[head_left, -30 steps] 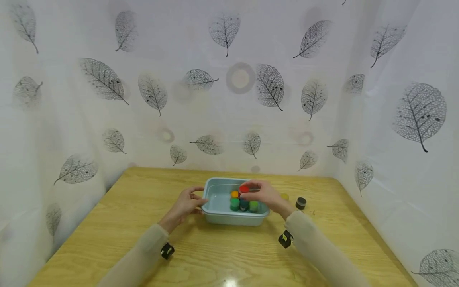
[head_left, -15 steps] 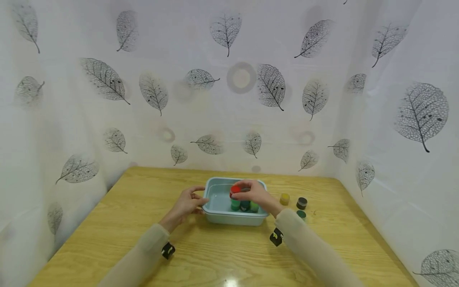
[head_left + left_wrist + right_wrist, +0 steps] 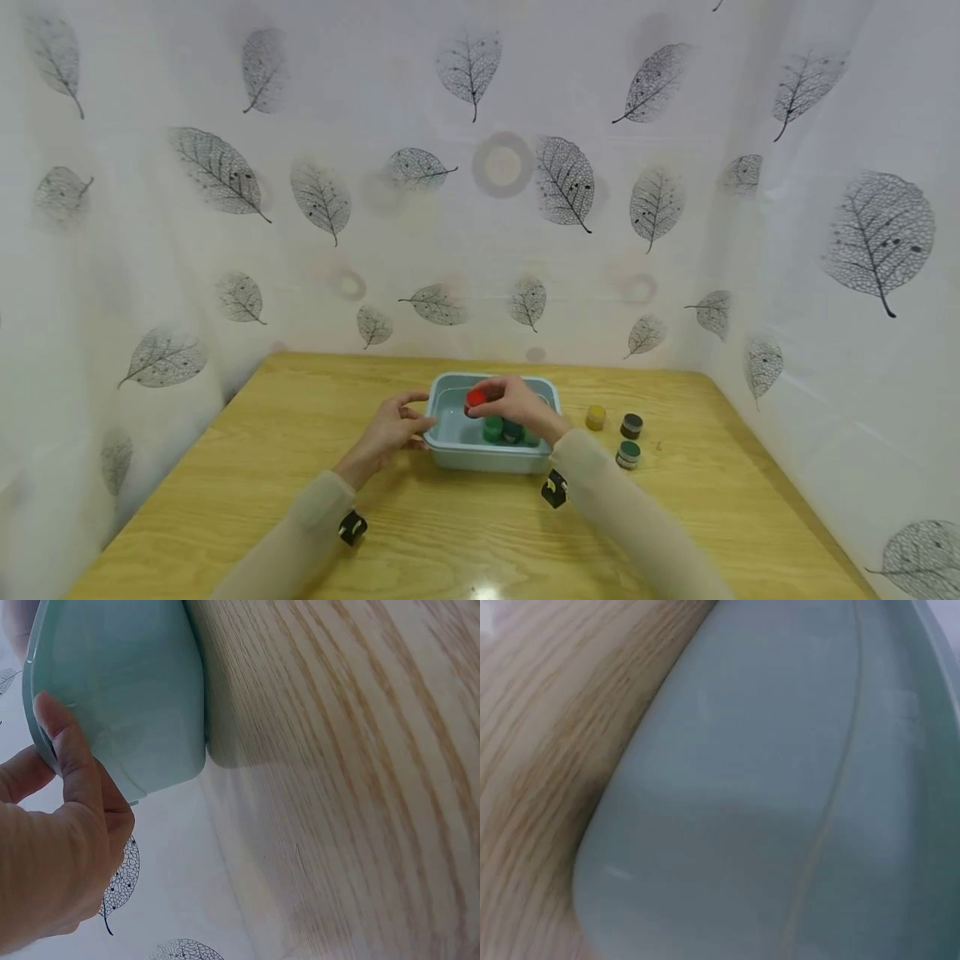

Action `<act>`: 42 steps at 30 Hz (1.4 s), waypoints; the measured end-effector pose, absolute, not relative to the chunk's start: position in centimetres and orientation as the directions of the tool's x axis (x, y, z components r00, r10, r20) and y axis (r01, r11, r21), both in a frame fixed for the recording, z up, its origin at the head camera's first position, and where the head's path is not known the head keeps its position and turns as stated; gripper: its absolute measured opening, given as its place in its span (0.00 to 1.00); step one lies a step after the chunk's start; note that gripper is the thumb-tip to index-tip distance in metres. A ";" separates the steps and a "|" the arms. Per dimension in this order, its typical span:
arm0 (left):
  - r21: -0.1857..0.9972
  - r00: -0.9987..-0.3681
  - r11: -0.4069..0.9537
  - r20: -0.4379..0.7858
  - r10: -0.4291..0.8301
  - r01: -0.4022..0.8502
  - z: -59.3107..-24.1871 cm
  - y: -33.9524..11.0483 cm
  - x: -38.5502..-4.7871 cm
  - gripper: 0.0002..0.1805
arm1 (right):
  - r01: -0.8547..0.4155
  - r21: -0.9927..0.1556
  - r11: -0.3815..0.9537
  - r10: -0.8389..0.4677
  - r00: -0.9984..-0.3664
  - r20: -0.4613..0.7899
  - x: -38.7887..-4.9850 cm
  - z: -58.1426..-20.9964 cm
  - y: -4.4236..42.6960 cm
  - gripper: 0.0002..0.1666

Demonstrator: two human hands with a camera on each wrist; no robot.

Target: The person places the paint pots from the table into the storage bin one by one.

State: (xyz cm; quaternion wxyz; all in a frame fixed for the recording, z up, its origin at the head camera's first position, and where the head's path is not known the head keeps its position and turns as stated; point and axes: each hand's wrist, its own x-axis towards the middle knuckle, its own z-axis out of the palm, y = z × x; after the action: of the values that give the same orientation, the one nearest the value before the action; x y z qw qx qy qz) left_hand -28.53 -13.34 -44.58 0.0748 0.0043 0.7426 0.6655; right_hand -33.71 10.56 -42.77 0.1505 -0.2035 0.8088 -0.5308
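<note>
A pale blue-green plastic bin stands on the table. My left hand pinches its left rim; the left wrist view shows thumb and fingers of that hand on either side of the edge. Over the inside of the bin, my right hand holds a small paint jar with a red lid between thumb and fingers. Below it in the bin sit a green jar and a dark teal jar. A light green jar is partly hidden by the right hand. Only the bin's wall and table fill the right wrist view.
Right of the bin, a yellow jar, a black jar and a dark green jar stand on the wooden table. A leaf-print curtain hangs behind and at both sides.
My right hand has moved left across the bin with the red-lidded jar. The orange jar is now out of sight, and the dark green jar on the table has come into view. The left hand stays put.
</note>
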 end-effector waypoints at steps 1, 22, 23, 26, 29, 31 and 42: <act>0.989 -0.988 0.113 -0.108 0.107 -0.096 -44.6 -13.3 -28.6 0.30 | -0.169 -0.919 0.357 -0.487 -0.873 -0.029 -33.7 -42.8 10.5 0.23; 0.989 -0.988 0.113 -0.109 0.110 -0.097 -44.6 -13.2 -28.5 0.30 | -0.176 -0.843 0.508 -0.374 -0.927 -0.032 -34.5 -43.1 9.1 0.22; 0.989 -0.988 0.112 -0.110 0.111 -0.098 -44.6 -13.2 -28.6 0.30 | -0.168 -0.840 0.516 -0.364 -0.931 -0.037 -34.5 -43.1 9.0 0.22; 0.988 -0.987 0.114 -0.113 0.112 -0.100 -44.6 -13.2 -28.6 0.30 | -0.139 -0.833 0.536 -0.332 -0.941 -0.057 -34.6 -43.4 8.9 0.22; 0.988 -0.988 0.113 -0.114 0.108 -0.102 -44.6 -13.2 -28.5 0.30 | -0.126 -0.831 0.542 -0.318 -0.946 -0.064 -34.6 -43.7 8.8 0.21; 0.989 -0.988 0.111 -0.113 0.102 -0.102 -44.6 -13.2 -28.5 0.30 | -0.136 -0.822 0.552 -0.311 -0.949 -0.051 -34.7 -44.0 8.8 0.21; 0.989 -0.990 0.116 -0.100 0.103 -0.088 -44.8 -13.3 -28.5 0.30 | -0.152 -0.796 0.586 -0.255 -0.967 -0.003 -34.9 -44.8 8.7 0.22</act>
State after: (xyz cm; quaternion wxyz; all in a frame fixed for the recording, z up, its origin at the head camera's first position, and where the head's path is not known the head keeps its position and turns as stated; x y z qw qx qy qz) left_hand -28.51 -13.27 -44.78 0.0718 0.0049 0.7436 0.6647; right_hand -34.88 8.68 -44.79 0.0586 -0.1147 0.8886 -0.4402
